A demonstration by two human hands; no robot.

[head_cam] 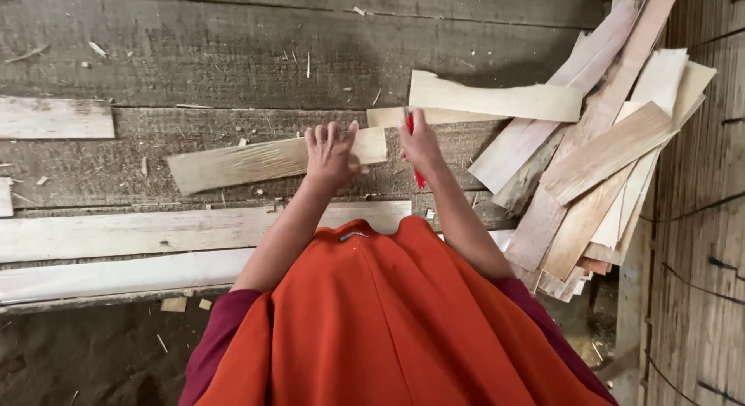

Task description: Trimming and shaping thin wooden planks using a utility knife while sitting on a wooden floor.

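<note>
- The left hand (331, 151) lies flat on a thin wooden strip (256, 162), fingers (322, 134) spread a little and pressing its right-hand end down against the dark plank floor (233, 57).
- The strip runs away to the left of those fingers, slightly tilted, with its near end poking out just past the thumb toward the right hand.
- The right hand (421, 142) is curled narrow around a red tool (417, 175), probably a pen or a small knife; which of the two cannot be told.
- The red tip shows just above the right fingers (415, 130), and the rest of the tool sticks out below the hand along the wrist.
- Just beyond the right fingertips lie two more pale strips (497, 100), one overlapping the other, the nearer one almost touching the hand.
- Further to the right of the right hand, a loose pile of wood pieces (597, 165) fans out, stacked over one another against a woven bamboo wall (698, 220).
- Nearer the person than both hands, long pale boards (140, 231) lie side by side on the floor.
- An orange garment (388, 320) with maroon sleeves fills the foreground beneath the forearms.
</note>
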